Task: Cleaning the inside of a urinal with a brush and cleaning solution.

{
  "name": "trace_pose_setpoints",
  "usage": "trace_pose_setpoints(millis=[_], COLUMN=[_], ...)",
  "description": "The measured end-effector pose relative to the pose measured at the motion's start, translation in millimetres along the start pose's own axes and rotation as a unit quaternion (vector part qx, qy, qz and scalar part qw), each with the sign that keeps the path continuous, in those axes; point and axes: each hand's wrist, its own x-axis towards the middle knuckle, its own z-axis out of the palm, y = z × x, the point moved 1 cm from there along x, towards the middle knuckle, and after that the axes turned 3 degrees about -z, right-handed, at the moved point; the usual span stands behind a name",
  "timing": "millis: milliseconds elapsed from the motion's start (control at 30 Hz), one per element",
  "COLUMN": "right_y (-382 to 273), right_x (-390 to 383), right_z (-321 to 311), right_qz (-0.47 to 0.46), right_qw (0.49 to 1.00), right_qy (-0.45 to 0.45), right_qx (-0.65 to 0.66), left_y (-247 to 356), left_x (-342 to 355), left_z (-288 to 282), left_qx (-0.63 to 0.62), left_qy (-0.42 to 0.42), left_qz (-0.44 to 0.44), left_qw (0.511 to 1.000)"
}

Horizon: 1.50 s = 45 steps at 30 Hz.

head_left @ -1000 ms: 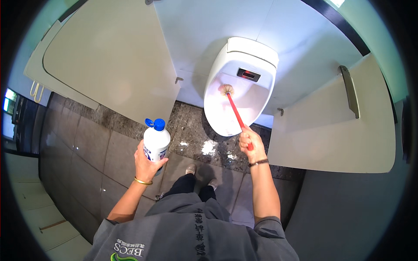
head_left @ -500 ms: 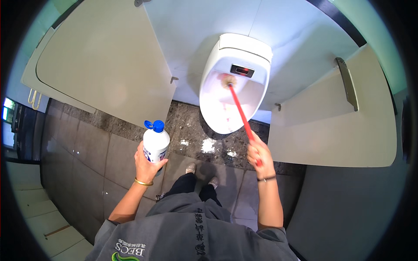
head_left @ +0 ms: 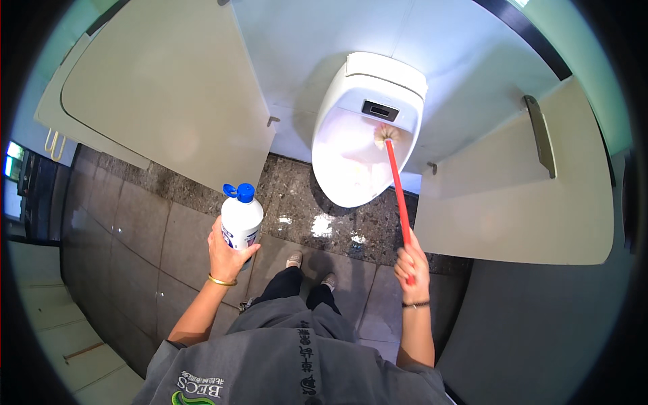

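My left hand [head_left: 229, 257] is wrapped round a white bottle [head_left: 241, 219], held upright, whose blue flip cap [head_left: 245, 193] stands open. In my right hand [head_left: 412, 266] is the lower end of a toilet brush with a long red handle [head_left: 399, 196]. Its pale bristle head [head_left: 387, 136] touches the inside of a white urinal [head_left: 339, 156], at the upper right of the bowl, below a small dark sensor panel [head_left: 380, 110]. A pinkish-white tint covers parts of the bowl.
Beige partitions flank the urinal on the left [head_left: 169, 101] and right [head_left: 520, 196]; the right one carries a grey metal bracket [head_left: 540, 135]. Below lies a wet dark stone strip [head_left: 297, 196], then grey floor tiles [head_left: 135, 243]. My shoes stand on the tiles.
The brush head has moved from the bowl's back left to its right side. My right hand has shifted right and nearer to me. The sensor's red light has gone out. The bottle stays put.
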Motion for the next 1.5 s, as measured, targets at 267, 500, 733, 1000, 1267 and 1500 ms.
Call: trace_pose_setpoints(millis=[267, 500, 733, 1000, 1267, 1500], right_y=[30.0, 72.0, 85.8, 7.7, 38.6, -0.8], right_x=[78.4, 85.0, 118.4, 95.4, 167.6, 127.5], right_z=[6.8, -80.1, -83.9, -79.1, -54.5, -40.4], right_qz=[0.054, 0.077, 0.057, 0.063, 0.032, 0.153], right_qw=[0.994, 0.876, 0.342, 0.196, 0.186, 0.203], right_qy=[0.060, 0.125, 0.021, 0.019, 0.037, -0.012], right_qx=[-0.075, -0.459, -0.938, -0.978, -0.981, -0.967], left_y=[1.0, -8.6, -21.4, -34.5, -32.2, -46.5], left_x=[2.5, 1.5, 3.5, 3.8, 11.6, 4.3], left_z=[5.2, 6.6, 9.6, 15.6, 19.7, 19.1], left_qx=[0.020, 0.002, 0.034, 0.028, 0.035, 0.042], left_qy=[-0.017, -0.031, -0.033, -0.045, -0.054, -0.019], left_qz=[0.021, -0.003, -0.033, -0.051, -0.070, -0.144], left_qw=[0.999, 1.000, 0.998, 0.997, 0.995, 0.988])
